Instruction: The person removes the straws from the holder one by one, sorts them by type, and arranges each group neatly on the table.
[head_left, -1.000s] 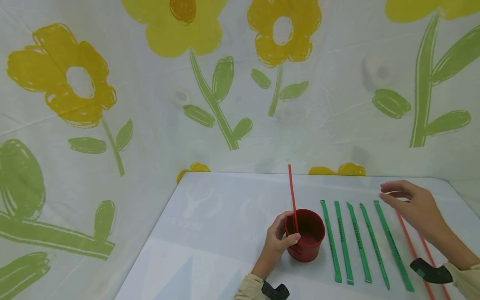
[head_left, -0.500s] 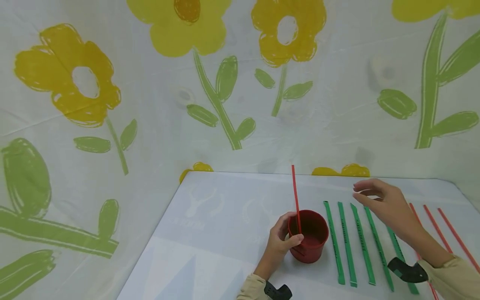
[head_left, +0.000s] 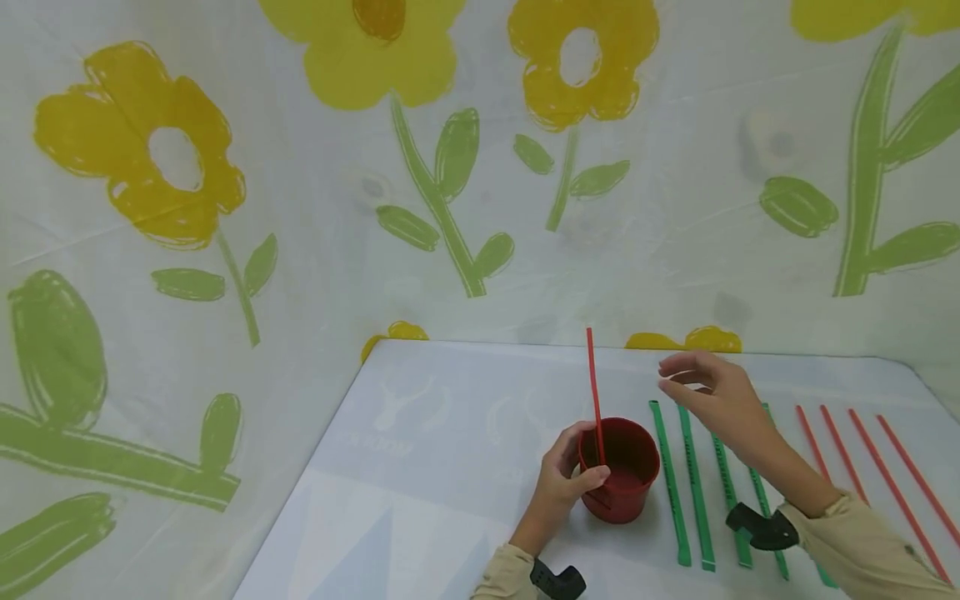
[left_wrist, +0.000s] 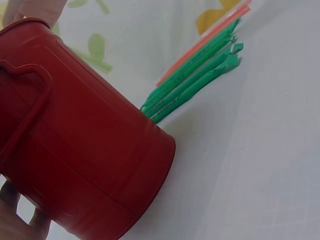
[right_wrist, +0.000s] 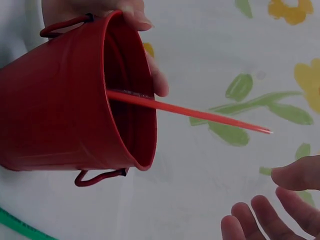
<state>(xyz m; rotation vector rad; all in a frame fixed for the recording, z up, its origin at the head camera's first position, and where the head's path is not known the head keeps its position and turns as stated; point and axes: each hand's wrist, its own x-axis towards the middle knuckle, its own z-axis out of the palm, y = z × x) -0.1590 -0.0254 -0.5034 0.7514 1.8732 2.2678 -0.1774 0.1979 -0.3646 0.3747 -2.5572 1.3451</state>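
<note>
A small red metal bucket [head_left: 626, 504] stands upright on the table, and my left hand [head_left: 558, 479] grips its left side, thumb near the rim. Inside it leans a red straw [head_left: 593, 375], its upper length sticking out above the rim. My right hand [head_left: 712, 400] hovers to the right of and beyond the bucket, over the far ends of the green wrapped straws [head_left: 672, 500]. Its fingers are loosely bent with nothing between them. In the right wrist view the fingertips [right_wrist: 260, 210] are apart from the straw's free end. Handle loops [right_wrist: 100, 177] show on the bucket's sides.
Several green wrapped straws lie side by side right of the bucket, partly covered by my right forearm [head_left: 787, 467]. Farther right is a row of red straws [head_left: 892, 467]. A flower-printed curtain [head_left: 300, 167] hangs behind the white table [head_left: 390, 483].
My right hand has moved left, from above the red straws across the green ones toward the bucket. The left hand keeps its grip on the bucket. The view has shifted slightly.
</note>
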